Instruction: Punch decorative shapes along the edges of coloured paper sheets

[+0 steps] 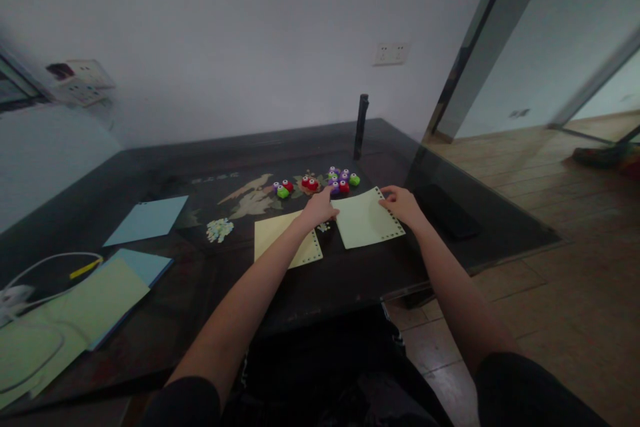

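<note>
My left hand (319, 208) rests between a yellow sheet (273, 235) with punched edges and a pale green sheet (364, 220), its fingers stretched toward a purple paper punch (334, 187). My right hand (401, 205) pinches the pale green sheet's far right edge and holds it flat on the dark table (350, 273). Small red, green and purple punches (313, 183) sit in a cluster just beyond both hands. A little heap of punched paper bits (219, 229) lies left of the yellow sheet.
A blue sheet (147, 219) lies at mid left. A stack of green and blue sheets (95, 303) with a white cable (45, 267) sits at the near left. A dark upright post (361, 125) stands at the table's back. A black phone (450, 212) lies right.
</note>
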A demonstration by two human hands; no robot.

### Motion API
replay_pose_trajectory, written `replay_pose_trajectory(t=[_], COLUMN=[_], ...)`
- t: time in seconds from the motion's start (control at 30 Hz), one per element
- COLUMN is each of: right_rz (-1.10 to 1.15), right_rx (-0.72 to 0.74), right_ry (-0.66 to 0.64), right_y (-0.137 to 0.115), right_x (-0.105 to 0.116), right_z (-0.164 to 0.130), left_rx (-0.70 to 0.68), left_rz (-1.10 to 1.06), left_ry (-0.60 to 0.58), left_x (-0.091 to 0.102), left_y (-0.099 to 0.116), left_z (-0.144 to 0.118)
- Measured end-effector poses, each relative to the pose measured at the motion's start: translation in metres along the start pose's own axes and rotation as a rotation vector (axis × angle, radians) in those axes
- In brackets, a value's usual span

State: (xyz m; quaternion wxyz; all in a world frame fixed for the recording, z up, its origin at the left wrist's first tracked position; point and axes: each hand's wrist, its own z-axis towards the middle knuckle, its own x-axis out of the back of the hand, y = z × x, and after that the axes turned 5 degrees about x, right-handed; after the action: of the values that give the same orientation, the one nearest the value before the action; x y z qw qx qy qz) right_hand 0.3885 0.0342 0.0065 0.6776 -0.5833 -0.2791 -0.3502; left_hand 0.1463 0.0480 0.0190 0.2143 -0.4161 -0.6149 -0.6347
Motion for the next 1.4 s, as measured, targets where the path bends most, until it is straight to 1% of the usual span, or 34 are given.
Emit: replay_pose_trajectory(t=[0.13, 0.4, 0.7, 0.87, 1.03, 1.17, 1.4], right_rz=[-0.087, -0.178, -0.260, -0.253, -0.223, -0.240, -0.259], right_rx=[-0.009, -0.026, -0.053, 0.007, 0.097, 0.160, 0.177], right_ry=[-0.003, 0.012, 0.017, 0.059, 0.081, 0.073, 0.035], right_y=[-0.004, -0.004, -0.008, -0.005, 0.003, 0.006, 0.006], right_x=[-0.003, -0.009, -0.006, -0.007, -0.015, -0.023, -0.028], right_z=[-0.002, -0.003, -0.008, -0.007, 0.001, 0.007, 0.012], left_rx=[-0.005, -0.016, -0.050, -0.052, -0.078, -0.082, -0.082], left_rz=[0.097, 0.148, 0.234, 0.279, 0.287, 0.284, 0.279], left_ry=[0.012, 0.048, 0.044, 0.072, 0.120, 0.117, 0.115], left_x=[-0.003, -0.007, -0.009, -0.007, -0.009, -0.014, -0.015], left_y=[-0.001, -0.003, -0.005, -0.002, -0.003, -0.005, -0.005], left_z=[0.001, 0.002, 0.005, 0.001, 0.000, 0.001, 0.000])
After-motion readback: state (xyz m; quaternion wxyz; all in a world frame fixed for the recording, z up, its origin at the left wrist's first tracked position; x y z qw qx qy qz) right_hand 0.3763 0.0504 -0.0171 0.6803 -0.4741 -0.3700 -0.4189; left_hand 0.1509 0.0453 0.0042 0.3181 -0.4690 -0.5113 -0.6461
